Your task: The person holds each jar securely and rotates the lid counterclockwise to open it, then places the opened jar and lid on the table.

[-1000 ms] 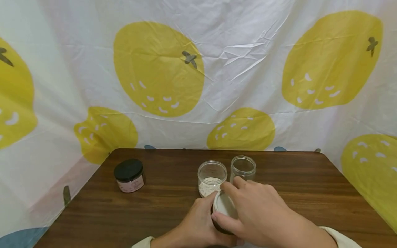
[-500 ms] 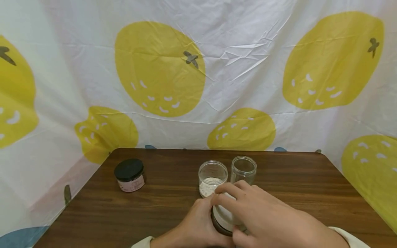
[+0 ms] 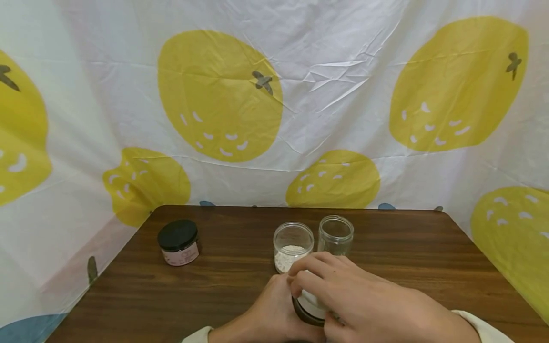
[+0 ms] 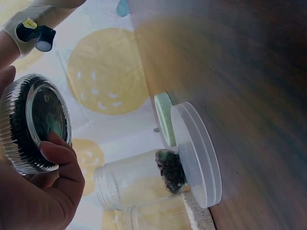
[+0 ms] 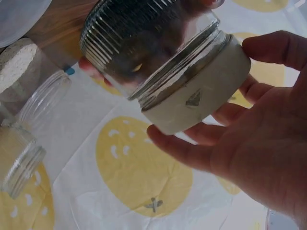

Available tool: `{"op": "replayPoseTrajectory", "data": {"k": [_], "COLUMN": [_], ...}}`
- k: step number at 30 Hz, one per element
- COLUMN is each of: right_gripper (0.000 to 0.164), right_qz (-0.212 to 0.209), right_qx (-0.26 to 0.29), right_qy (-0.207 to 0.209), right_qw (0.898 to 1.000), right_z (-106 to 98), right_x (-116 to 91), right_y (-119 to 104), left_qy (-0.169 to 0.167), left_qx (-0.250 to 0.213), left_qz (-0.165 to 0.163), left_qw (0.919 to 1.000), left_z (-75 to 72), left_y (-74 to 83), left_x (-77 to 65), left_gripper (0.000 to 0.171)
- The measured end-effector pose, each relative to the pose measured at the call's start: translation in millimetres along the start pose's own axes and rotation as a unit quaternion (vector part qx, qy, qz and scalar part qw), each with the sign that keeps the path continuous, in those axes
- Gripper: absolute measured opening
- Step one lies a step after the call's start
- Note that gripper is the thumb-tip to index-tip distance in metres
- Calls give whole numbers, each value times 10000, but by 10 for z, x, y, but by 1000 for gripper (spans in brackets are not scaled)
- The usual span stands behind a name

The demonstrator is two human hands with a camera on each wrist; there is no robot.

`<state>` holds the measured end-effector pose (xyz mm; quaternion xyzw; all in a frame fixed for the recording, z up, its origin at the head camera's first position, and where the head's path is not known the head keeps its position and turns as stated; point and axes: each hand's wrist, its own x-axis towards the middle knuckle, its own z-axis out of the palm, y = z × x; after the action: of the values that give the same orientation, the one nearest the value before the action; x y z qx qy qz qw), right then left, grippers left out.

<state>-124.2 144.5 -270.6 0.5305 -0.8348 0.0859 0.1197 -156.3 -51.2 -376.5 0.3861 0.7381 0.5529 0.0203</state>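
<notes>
- Since a second ago: right hand (image 3: 360, 295) shifted, its fingers now curled farther left over the lid; bench jars unmoved.
- Right hand grips the cream-white lid (image 5: 201, 91), thumb on one side, fingers on the other. Lid flat, round, smooth, small dark mark on its side.
- Left hand (image 3: 272, 305) wrapped round the ribbed glass jar (image 4: 45, 112), held above the bench. Squat, round, vertical ribs, shiny; looks dark, contents unclear. Lid over its mouth, glass thread showing below; can't tell how tight.
- Just beyond hands: clear smooth wide jar (image 3: 279, 253), uncovered, upright, part-filled with white grainy flakes (image 3: 288, 261).
- Just right of it: taller clear jar (image 4: 134, 179), uncovered, upright, dark pellets (image 4: 170, 172) at bottom only.
- Near those jars, left wrist view: translucent plastic disc (image 4: 204, 158), stepped rim, flat on bench; pale green piece (image 4: 165, 117) just beside, partly hidden.
- Well left: squat jar (image 3: 182, 256), black lid (image 3: 177, 235) on, pink label, contents hidden.
- Bench (image 3: 407, 243): dark brown wood grain, rounded far corners.
- Behind: creased white cloth (image 3: 334, 109), yellow lemon prints.
</notes>
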Motion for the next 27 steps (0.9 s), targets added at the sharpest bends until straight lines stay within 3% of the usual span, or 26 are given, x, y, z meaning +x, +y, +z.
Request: {"op": "replayPoseTrajectory", "data": {"k": [3,6,8,11,15,20,27], "right_gripper": [60,55,57,71,80,85,73], "right_qz": [142,693,1221,1943,2531,2795,2571], "right_qx": [94,-211,-659,-1361,-1436,-1044,-818], "right_qy": [48,255,419,517,273,-114,-155], "right_qw": [9998,9970,9894,9701,9563,9544,9628], "right_z": [-46,-86,-104,-108,-75,-18,-23], "right_x": [-11,-3,9,12,11,46,35], "right_y": [-12,-40,-59,-92,-116,-87,-38], "left_qy": [-6,47,115,199,288,278,182], "left_qx": [-158,-213,-103,-6,-71,-123,149], "left_qz": [0,-125,-236,-289,-225,-276,-209], "left_qw": [9999,9997,9996,9994,9993,9992,9995], "left_z": [-2,1,12,35,47,32,20], "left_y": [-1,8,18,30,32,38,32], "left_x": [-10,-10,-3,11,14,6,5], "left_gripper": [51,60,64,66,67,68,70]}}
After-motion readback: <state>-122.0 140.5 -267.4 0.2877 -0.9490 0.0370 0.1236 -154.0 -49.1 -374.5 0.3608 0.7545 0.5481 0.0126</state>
